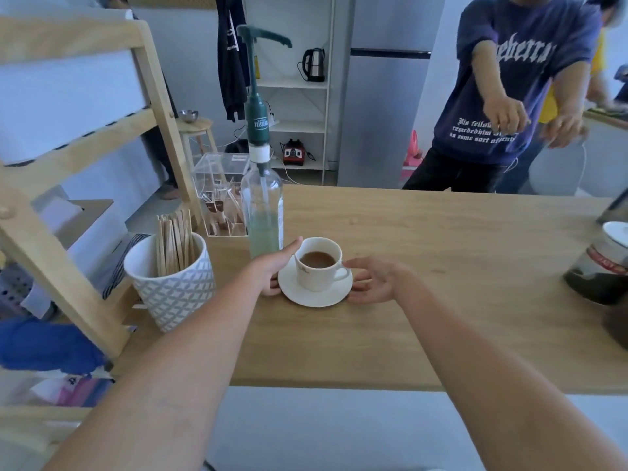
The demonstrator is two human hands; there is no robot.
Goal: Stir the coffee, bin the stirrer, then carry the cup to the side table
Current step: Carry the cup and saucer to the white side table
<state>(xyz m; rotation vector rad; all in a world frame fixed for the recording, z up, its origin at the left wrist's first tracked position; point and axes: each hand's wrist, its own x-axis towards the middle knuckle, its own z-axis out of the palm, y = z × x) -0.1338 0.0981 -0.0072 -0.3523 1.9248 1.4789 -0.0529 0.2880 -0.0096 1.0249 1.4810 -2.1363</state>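
Reaching in from both sides, two bare hands frame a white cup [318, 265] of brown coffee that stands on its saucer [316, 294] on the wooden table [424, 266]. The left hand [272, 270] lies at the saucer's left edge, fingers spread, its thumb stretched up against the cup's left rim. The right hand [377, 278] comes in palm-up and uncurled at the saucer's right edge, fingertips just beside the cup's handle, which points right; whether they touch the handle or the saucer, I cannot tell. Neither hand has closed around anything.

Just behind the cup stands a clear bottle [263, 212] with a green pump on top and a little pale liquid at the bottom. Left of it sits a clear box [221, 195] holding sachets, and nearer the table's left edge a white patterned pot [171, 283] is packed with upright wooden stirrers [175, 243]. A wooden rack [85, 158] rises at the left. At the table's far right edge sits a dark jar [601, 270].

Across the table another person in a purple shirt [509, 79] stands with both arms stretched forward. Behind, a kettle [314, 64] sits on white shelves.
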